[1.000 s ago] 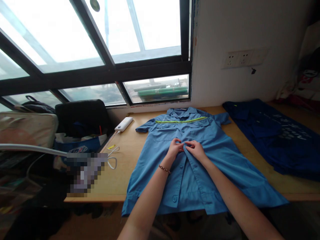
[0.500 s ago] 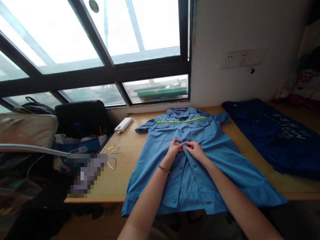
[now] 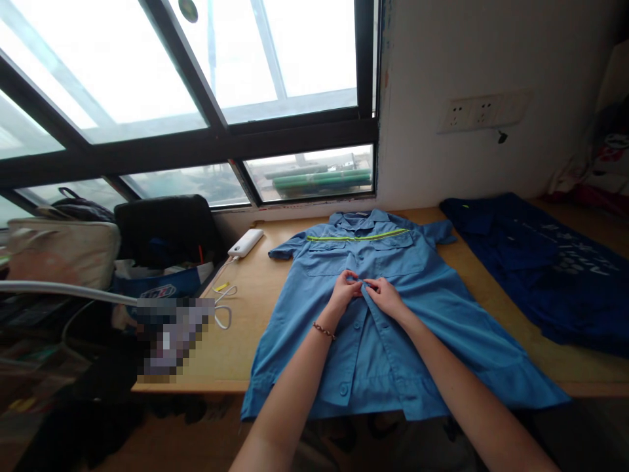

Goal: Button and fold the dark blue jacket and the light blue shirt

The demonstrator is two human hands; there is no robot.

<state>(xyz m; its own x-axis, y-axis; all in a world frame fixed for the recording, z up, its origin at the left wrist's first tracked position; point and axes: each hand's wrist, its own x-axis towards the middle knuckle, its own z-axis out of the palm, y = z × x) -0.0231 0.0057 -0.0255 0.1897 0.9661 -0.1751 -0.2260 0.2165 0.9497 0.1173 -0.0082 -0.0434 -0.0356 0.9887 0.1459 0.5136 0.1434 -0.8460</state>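
A blue short-sleeved work shirt (image 3: 304, 314) with a yellow-green stripe across the chest lies front up on the table, collar toward the window. My left hand (image 3: 346, 291) pinches one front edge at mid-placket. Right beside it, my right hand (image 3: 384, 296) grips the other edge, fingertips nearly touching the left ones. The button between the fingers is hidden. Below the hands the two front edges spread apart, and buttons such as the bottom one (image 3: 343, 389) show on the left flap. The hem hangs slightly over the table's front edge.
Dark blue folded clothing (image 3: 535, 262) with white print lies to the right on the wooden table (image 3: 236, 357). At left are a white power bank (image 3: 246, 243) with a cable, a pixelated object (image 3: 179, 337) and a black chair (image 3: 167, 229). A window and wall sockets (image 3: 484, 113) stand behind.
The whole view has shifted slightly to the right as the camera moved. Both hands keep their pinch on the shirt's front edges, with hardly any visible movement.
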